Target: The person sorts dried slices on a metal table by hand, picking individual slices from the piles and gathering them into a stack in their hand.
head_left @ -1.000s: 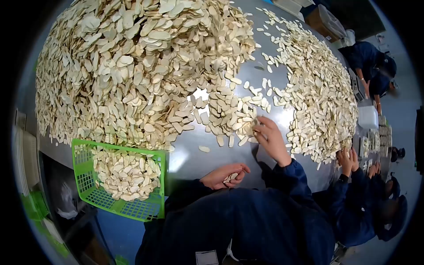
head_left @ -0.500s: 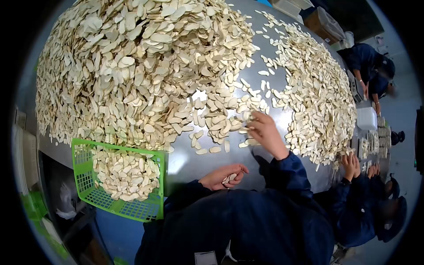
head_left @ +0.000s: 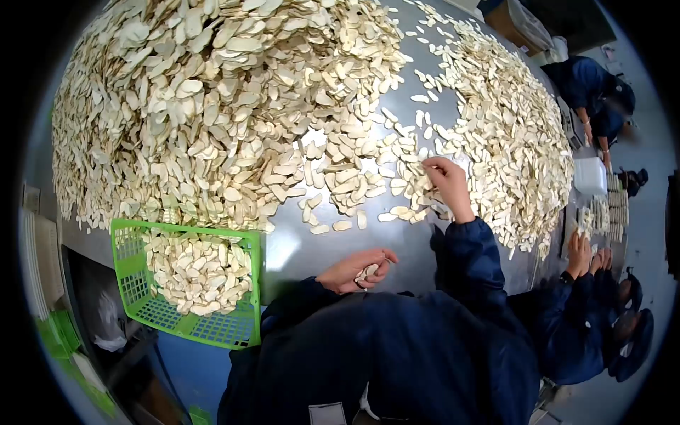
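Pale, flat dried slices, of a kind I cannot name, lie in a big heap point(head_left: 212, 120) on a metal table point(head_left: 304, 248). My left hand point(head_left: 354, 270) rests low in front of my body, fingers curled around a few slices point(head_left: 367, 273). Further right, my right hand point(head_left: 451, 188) is over a loose scatter of slices point(head_left: 407, 177), its thumb and fingertips brought together. Whatever is between those fingertips is too small or hidden to tell. A green plastic basket point(head_left: 258, 290) at the table's left front edge holds a pile of slices point(head_left: 202, 273).
Another spread of slices point(head_left: 510, 142) covers the table's right side. Beyond it a co-worker's hands point(head_left: 579, 251) are near a white container point(head_left: 589, 176) and rows of slices point(head_left: 601, 216). Another person point(head_left: 591, 99) leans in at the far right.
My right hand has shifted up and to the right over the scattered slices. The left hand stays nearly in place, still curled around its slices. The view has moved slightly.
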Demonstrator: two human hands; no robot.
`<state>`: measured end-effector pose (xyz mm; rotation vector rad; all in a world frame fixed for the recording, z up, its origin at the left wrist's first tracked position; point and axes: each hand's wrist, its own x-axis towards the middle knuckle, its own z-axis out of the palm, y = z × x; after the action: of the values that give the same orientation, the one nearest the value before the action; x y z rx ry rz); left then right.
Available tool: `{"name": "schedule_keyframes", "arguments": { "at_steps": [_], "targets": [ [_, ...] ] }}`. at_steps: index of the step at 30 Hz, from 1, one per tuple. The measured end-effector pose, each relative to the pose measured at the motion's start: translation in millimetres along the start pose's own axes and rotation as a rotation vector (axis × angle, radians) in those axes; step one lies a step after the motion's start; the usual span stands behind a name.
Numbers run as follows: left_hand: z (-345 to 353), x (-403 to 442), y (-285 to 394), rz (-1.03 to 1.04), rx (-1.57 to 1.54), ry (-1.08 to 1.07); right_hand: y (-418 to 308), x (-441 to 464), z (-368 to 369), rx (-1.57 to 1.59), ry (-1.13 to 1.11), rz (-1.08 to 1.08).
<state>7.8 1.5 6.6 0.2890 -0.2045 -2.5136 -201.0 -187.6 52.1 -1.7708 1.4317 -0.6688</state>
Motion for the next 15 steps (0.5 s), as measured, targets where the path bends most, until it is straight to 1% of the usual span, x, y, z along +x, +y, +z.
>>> {"name": "schedule_keyframes", "arguments": {
  "at_steps": [2, 3, 4, 6, 9, 10, 11, 12, 14, 15],
  "targets": [
    [-5, 2, -3, 0.002, -0.022, -0.008, 12, 6, -16, 0.251, -0.066, 0.050],
    [-2, 1, -2, 0.004, -0.025, -0.008, 7, 4, -23, 0.359, -0.110, 0.125],
    [-2, 1, -2, 0.000, -0.027, -0.007, 15, 3, -25, 0.449, -0.113, 0.082],
    [-2, 1, -1, -0.006, -0.031, -0.008, 14, -7, -21, 0.152, 0.168, -0.089],
    [-2, 3, -1, 0.001, -0.032, -0.020, 4, -27, -32, -0.304, 0.203, -0.194],
    [-2, 3, -1, 0.001, -0.030, -0.021, 2, -35, -28, -0.243, 0.173, -0.029],
    [-2, 3, -1, 0.000, -0.030, -0.020, 0, -41, -22, -0.311, 0.116, -0.015],
    [-2, 3, -1, -0.001, -0.029, -0.020, -3, -46, -14, -0.378, 0.059, -0.002],
    [-3, 4, -2, -0.003, -0.034, -0.027, -23, -56, 6, -0.512, 0.102, -0.110],
    [-3, 4, -2, -0.003, -0.040, -0.035, -28, -56, 13, -0.556, 0.075, -0.111]
  ]
}}
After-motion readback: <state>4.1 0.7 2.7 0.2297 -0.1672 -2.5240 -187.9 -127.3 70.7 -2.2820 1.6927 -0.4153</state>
